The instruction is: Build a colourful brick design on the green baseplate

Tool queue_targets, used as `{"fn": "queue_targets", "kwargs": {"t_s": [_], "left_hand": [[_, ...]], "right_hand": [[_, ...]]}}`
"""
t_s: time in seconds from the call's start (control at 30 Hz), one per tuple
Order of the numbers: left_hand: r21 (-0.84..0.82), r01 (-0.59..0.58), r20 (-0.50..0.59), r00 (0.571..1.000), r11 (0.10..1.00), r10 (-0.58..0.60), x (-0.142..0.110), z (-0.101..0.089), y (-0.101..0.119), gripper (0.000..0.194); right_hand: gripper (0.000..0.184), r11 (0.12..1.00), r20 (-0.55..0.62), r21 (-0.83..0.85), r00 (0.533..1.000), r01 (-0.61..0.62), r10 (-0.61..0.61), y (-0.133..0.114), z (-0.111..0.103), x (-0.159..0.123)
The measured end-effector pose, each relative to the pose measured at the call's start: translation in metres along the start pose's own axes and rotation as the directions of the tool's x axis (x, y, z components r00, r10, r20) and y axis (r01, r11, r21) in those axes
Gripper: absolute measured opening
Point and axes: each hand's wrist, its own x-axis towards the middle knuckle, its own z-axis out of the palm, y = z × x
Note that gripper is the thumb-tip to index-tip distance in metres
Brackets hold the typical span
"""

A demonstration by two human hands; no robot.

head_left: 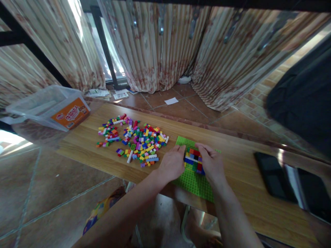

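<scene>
A green studded baseplate (192,182) lies on the wooden bench, and a block of colourful toy bricks (193,159) stands on it. My left hand (172,163) is at the block's left side, over the baseplate's left part, with its fingers curled and closed. What those fingers hold, if anything, is hidden. From the other side my right hand (212,163) closes its thumb and fingers on the right edge of the brick block. Part of that edge is covered by the hand. A large spread of loose toy bricks (148,139) lies to the left of the baseplate.
A clear plastic box (43,110) with an orange label stands at the bench's left end. To the right lie a black tablet (274,175) and another dark flat device (314,193). Striped curtains (157,44) hang behind the bench (240,162); papers (171,101) lie on the tiled floor.
</scene>
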Motion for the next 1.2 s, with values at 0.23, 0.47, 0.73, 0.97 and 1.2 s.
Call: {"fn": "queue_targets", "kwargs": {"t_s": [0.23,0.47,0.73,0.97,1.2], "left_hand": [[0.041,-0.075,0.034,0.997,0.996,0.074,-0.007,0.001,0.002,0.067],[0.143,-0.074,0.100,0.993,0.987,0.060,-0.009,-0.002,0.010,0.059],[0.114,-0.096,0.052,0.995,0.989,0.091,-0.010,0.003,0.005,0.061],[0.059,-0.139,0.019,0.990,0.988,0.139,-0.016,0.006,0.001,0.065],[0.039,-0.147,-0.017,0.989,0.988,0.147,-0.018,0.005,0.000,0.068]], "right_hand": [[0.027,0.980,-0.117,0.198,0.992,-0.029,0.054,0.004,-0.005,0.010],[0.022,0.895,-0.134,0.436,0.976,-0.099,0.174,0.005,-0.012,0.014],[0.048,0.974,-0.096,-0.156,0.984,-0.166,0.152,0.009,-0.039,0.013],[0.051,0.698,0.075,-0.714,0.997,0.056,-0.004,0.014,-0.038,0.013],[0.053,0.641,0.099,-0.763,0.995,0.083,-0.011,0.015,-0.027,0.017]]}}
